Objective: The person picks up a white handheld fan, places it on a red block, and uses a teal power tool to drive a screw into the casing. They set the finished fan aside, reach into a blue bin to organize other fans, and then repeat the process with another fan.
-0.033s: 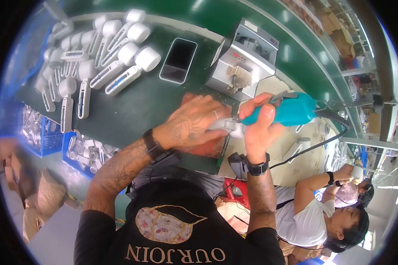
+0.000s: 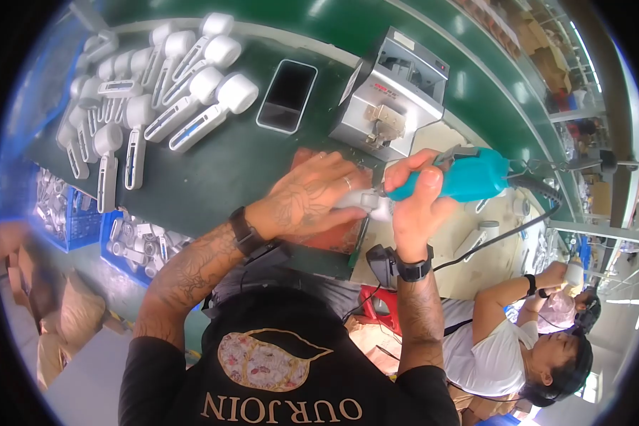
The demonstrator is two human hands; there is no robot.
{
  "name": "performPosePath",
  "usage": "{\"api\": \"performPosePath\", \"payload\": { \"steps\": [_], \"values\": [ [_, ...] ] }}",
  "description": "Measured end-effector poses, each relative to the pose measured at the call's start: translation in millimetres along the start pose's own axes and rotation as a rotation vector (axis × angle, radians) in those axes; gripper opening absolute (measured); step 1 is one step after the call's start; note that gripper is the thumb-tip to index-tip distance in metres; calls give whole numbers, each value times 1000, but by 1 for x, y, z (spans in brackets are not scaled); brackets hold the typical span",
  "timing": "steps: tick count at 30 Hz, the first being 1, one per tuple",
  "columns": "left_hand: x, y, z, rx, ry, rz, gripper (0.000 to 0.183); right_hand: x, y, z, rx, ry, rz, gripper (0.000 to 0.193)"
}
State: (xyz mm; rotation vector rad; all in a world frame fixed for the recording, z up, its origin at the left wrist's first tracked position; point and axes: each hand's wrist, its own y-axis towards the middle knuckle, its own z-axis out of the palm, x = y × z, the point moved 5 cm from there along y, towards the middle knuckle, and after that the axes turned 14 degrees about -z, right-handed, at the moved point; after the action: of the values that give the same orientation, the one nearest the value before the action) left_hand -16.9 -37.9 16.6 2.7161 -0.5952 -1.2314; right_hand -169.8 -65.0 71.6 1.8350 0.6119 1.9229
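Note:
My left hand (image 2: 314, 195) is closed around a white plastic part (image 2: 368, 201), steadying it above a reddish mat (image 2: 326, 239) on the green bench. Most of this part is hidden by my fingers. In my right hand (image 2: 422, 209) is a teal electric screwdriver (image 2: 468, 175), lying nearly level. Its tip points left and meets the white part or stops right beside it; the exact contact is too small to make out. At the back left stand and lie several white plastic housings (image 2: 213, 110) with round heads and slotted handles.
A grey screw feeder (image 2: 387, 99) stands just beyond my hands, with a phone (image 2: 287, 97) left of it. The screwdriver's black cable (image 2: 500, 241) curves down at right. Blue crates (image 2: 110, 245) of white parts sit lower left. A co-worker (image 2: 497, 341) sits at right.

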Motion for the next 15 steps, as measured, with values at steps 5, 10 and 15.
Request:
{"api": "performPosePath", "payload": {
  "steps": [5, 10, 15],
  "values": [
    [-4, -1, -2, 43, 101, -31, 47, -5, 0, 2, 3, 61, 5, 42],
    [-2, -2, 2, 21, 112, -4, 50, -7, -1, 1, 4, 44, -12, 42],
    [0, 1, -2, 22, 114, 19, 49, -9, 13, 2, -25, 22, 102, 43]
  ]
}}
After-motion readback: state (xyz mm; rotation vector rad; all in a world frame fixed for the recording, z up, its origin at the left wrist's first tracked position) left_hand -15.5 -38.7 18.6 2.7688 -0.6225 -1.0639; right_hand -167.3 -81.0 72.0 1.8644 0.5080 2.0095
